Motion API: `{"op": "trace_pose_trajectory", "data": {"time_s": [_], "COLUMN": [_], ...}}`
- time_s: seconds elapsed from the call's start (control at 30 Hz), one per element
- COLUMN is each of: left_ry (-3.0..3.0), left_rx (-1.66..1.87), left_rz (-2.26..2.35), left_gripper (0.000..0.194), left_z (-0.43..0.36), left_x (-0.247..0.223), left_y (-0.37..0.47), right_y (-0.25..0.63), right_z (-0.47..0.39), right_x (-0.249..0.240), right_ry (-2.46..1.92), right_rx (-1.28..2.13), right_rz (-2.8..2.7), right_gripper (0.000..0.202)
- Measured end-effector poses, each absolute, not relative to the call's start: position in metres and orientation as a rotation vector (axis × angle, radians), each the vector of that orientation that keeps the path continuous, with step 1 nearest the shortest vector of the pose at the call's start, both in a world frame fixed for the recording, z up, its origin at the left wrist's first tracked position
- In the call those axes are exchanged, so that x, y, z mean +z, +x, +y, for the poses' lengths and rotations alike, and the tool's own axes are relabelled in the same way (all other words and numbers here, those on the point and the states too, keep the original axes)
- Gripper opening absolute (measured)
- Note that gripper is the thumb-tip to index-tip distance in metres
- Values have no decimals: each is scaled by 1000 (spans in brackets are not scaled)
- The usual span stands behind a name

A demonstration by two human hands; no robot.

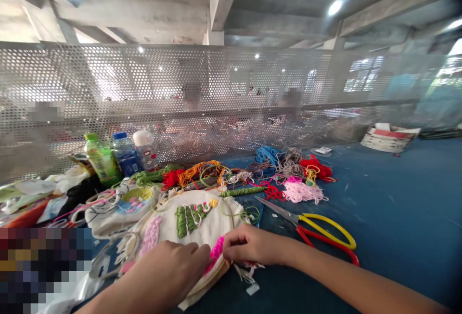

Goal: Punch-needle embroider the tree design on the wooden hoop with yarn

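A white cloth stretched in a round embroidery hoop [231, 210] lies in front of me. It bears a green stitched tree [187, 220], a pale pink stitched patch [150, 237] and a bright pink stitched patch [215, 255]. My left hand [173, 268] rests over the cloth, fingers curled at the left of the bright pink patch; its fingertips are hidden. At the hoop's right edge, my right hand [247, 244] is closed in a pinch beside the same patch. What it pinches is too small or hidden to make out.
Scissors [301, 220] with yellow and red handles lie right of the hoop. Yarn bundles [303, 191] and a green-wrapped stick [243, 191] lie behind it. Bottles [101, 160] and another embroidered cloth [108, 213] are at left. A perforated metal screen [238, 87] borders the blue table [397, 208].
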State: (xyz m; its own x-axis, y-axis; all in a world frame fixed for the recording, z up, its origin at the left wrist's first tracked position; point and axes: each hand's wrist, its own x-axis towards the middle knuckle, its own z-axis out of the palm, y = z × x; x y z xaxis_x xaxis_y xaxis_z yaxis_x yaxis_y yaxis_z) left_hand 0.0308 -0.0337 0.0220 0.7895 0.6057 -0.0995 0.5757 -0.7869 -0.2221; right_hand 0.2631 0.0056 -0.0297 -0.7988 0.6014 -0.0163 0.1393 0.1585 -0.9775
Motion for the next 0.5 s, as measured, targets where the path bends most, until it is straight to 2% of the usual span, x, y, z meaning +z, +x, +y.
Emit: {"op": "trace_pose_trajectory", "data": {"time_s": [0.1, 0.33, 0.5], "left_ry": [-2801, -2869, -2878], "left_rx": [247, 199, 110], "left_rz": [-936, -956, -1033], "left_gripper": [13, 14, 16], "left_z": [-29, -22, -21], "left_x": [21, 3, -12], "left_y": [28, 24, 20], "right_y": [264, 260, 257], "right_z": [10, 7, -4], "right_x": [-33, -33, -32], "right_ry": [-718, -793, -817], "right_rx": [1799, 1753, 1412], "right_rz": [-1947, -1920, -2082], "right_gripper": [42, 44, 34]}}
